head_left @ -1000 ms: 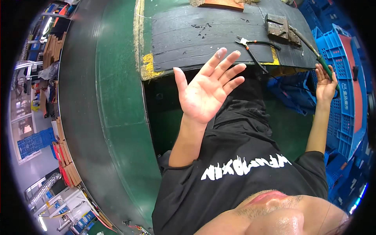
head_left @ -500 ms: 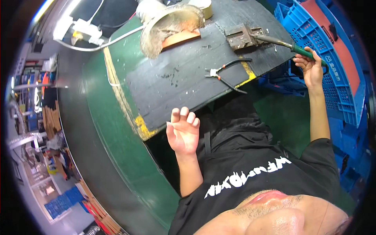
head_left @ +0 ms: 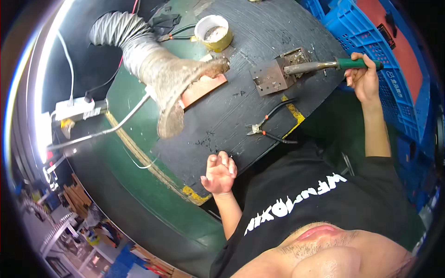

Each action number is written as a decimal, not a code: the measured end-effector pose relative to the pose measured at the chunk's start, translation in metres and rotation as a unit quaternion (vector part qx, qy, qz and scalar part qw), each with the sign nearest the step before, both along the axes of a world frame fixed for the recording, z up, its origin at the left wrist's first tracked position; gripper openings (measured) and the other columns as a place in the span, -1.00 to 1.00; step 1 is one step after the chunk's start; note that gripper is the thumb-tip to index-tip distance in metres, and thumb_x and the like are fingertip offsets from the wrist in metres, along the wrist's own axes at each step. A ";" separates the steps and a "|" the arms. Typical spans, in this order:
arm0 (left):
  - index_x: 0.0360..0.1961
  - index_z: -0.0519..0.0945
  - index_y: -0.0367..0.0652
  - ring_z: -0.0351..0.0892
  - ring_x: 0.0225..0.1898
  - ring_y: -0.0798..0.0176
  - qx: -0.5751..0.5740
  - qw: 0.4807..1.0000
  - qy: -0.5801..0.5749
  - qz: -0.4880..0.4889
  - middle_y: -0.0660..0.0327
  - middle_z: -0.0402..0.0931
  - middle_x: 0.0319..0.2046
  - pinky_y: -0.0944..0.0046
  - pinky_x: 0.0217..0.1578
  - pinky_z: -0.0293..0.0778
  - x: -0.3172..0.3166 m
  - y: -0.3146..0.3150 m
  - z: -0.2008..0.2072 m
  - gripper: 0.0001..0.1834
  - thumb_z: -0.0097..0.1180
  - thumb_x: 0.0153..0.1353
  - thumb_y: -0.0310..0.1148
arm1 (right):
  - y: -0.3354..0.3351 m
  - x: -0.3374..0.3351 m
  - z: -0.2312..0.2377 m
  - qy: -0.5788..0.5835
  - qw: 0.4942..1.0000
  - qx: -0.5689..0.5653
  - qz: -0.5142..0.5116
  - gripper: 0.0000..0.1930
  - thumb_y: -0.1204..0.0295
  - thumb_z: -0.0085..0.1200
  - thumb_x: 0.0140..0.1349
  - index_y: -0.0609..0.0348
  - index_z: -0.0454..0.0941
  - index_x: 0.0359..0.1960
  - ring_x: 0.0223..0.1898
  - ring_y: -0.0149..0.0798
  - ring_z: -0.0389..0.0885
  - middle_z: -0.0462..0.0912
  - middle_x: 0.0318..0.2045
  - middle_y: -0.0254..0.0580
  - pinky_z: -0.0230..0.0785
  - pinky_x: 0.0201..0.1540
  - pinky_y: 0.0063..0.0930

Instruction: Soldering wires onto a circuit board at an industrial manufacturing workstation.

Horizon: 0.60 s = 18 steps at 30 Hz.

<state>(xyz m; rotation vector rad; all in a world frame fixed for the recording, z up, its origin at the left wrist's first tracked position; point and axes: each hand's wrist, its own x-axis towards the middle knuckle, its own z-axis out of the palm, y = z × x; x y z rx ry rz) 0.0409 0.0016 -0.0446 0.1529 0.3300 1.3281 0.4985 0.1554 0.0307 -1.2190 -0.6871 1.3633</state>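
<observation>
My right hand (head_left: 365,83) grips the green handle of a soldering iron (head_left: 320,66). The iron lies nearly level, with its metal end inside a dark metal box-shaped stand (head_left: 272,79) on the bench, so its tip is hidden. My left hand (head_left: 219,175) is at the bench's near edge, palm up, fingers apart and slightly curled, holding nothing. Between the two hands lies a pair of cutting pliers (head_left: 256,129) with black and orange handles, jaws spread.
A ribbed grey duct hose (head_left: 148,62) ends in a ragged hood over an orange-brown block (head_left: 204,90). Behind are a round tub (head_left: 220,42) and more pliers (head_left: 178,34). A white power strip (head_left: 76,110) sits left; blue crates (head_left: 345,32) stand right.
My view has shifted, so the bench and its things sit lower and more of the hose and tub shows. The iron's handle is more level; my right hand still holds it.
</observation>
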 end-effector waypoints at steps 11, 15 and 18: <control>0.11 0.39 -0.28 0.45 -0.49 0.22 -0.060 0.986 -0.156 -0.020 0.07 0.36 -0.30 0.38 -0.58 0.42 -0.018 -0.006 0.055 -0.41 0.19 0.25 -0.05 | 0.003 -0.058 -0.013 0.130 0.961 -0.239 -0.047 -0.62 0.04 -0.05 0.35 0.09 0.52 -0.09 -0.61 -0.42 0.52 0.59 -0.54 -0.23 0.32 -0.58 -0.64; 0.17 0.37 -0.30 0.45 -0.48 0.21 -0.070 0.989 -0.129 -0.030 0.07 0.36 -0.30 0.38 -0.61 0.40 -0.042 -0.026 0.108 -0.38 0.20 0.25 -0.08 | 0.023 -0.056 -0.005 0.134 0.949 -0.274 -0.083 -0.65 0.09 -0.01 0.34 0.11 0.54 -0.13 -0.67 -0.47 0.45 0.53 -0.60 -0.28 0.21 -0.66 -0.67; 0.17 0.38 -0.28 0.44 -0.58 0.24 -0.074 0.990 -0.117 -0.026 0.09 0.37 -0.35 0.41 -0.66 0.39 -0.065 -0.049 0.133 -0.37 0.18 0.25 -0.04 | 0.029 -0.053 -0.006 0.135 0.953 -0.269 -0.035 -0.63 0.10 0.02 0.31 0.16 0.56 -0.13 -0.78 -0.52 0.23 0.45 -0.68 -0.33 -0.02 -0.73 -0.65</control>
